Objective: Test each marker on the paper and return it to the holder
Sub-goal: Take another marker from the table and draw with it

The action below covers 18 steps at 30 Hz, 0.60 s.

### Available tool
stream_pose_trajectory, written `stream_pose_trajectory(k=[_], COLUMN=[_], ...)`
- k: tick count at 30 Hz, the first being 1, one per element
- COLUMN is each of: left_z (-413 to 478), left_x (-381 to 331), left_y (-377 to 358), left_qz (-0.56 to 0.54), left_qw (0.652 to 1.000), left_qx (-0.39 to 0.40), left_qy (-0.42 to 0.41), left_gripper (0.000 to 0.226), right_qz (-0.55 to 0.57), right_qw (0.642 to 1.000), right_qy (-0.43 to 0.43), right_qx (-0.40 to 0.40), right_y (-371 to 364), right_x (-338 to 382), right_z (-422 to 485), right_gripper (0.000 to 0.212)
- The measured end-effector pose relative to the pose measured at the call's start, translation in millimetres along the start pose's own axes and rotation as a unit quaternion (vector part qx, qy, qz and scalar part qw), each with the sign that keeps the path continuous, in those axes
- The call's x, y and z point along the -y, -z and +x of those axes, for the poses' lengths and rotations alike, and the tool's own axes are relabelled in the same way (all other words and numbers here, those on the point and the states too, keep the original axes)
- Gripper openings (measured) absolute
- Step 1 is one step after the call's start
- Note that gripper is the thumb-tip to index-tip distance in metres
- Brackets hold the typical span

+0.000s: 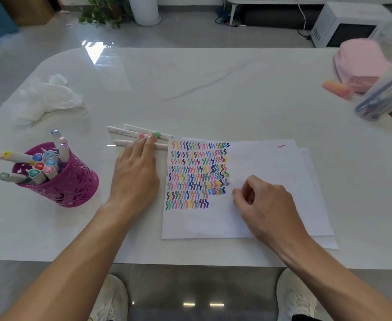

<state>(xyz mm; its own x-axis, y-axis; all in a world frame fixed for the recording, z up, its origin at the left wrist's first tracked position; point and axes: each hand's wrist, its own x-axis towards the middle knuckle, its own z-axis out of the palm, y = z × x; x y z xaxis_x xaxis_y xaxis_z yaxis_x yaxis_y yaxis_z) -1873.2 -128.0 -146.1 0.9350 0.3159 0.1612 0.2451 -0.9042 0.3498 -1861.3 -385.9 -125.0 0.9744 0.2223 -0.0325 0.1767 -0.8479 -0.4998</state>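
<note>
A white sheet of paper [259,172] lies on the table, its left part filled with rows of coloured squiggles. Three white markers [132,133] lie side by side just left of the paper's top edge. My left hand [136,172] lies flat with straight fingers, its fingertips touching the loose markers. My right hand [263,202] rests on the paper right of the squiggles, fingers curled, with nothing visible in it. A magenta holder [70,184] at the left stands tilted and holds several capped markers.
A crumpled white tissue [49,98] lies at the back left of the white table [190,89]. At the far right are a pink pouch [361,63], an orange-pink eraser [336,88] and a clear pen case [384,93]. My shoes show below the table edge.
</note>
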Motion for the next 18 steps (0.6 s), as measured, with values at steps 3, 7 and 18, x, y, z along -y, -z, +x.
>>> stream_pose_trajectory(k=[3, 7, 18], left_z=[-1, -3, -12], left_x=[-1, -4, -21], left_y=[2, 8, 34], left_qz=[0.035, 0.030, -0.100], left_qw=[0.999, 0.998, 0.988], left_qx=[-0.037, -0.058, -0.114], left_qy=[0.003, 0.017, -0.001], left_gripper=[0.037, 0.021, 0.016], right_qz=[0.003, 0.001, 0.008], right_qw=[1.000, 1.000, 0.999], right_qy=[-0.001, 0.002, 0.014], right_qx=[0.003, 0.006, 0.031], right_y=[2, 2, 6], right_x=[-1, 0, 0], right_z=[0, -1, -1], right_gripper=[0.031, 0.031, 0.028])
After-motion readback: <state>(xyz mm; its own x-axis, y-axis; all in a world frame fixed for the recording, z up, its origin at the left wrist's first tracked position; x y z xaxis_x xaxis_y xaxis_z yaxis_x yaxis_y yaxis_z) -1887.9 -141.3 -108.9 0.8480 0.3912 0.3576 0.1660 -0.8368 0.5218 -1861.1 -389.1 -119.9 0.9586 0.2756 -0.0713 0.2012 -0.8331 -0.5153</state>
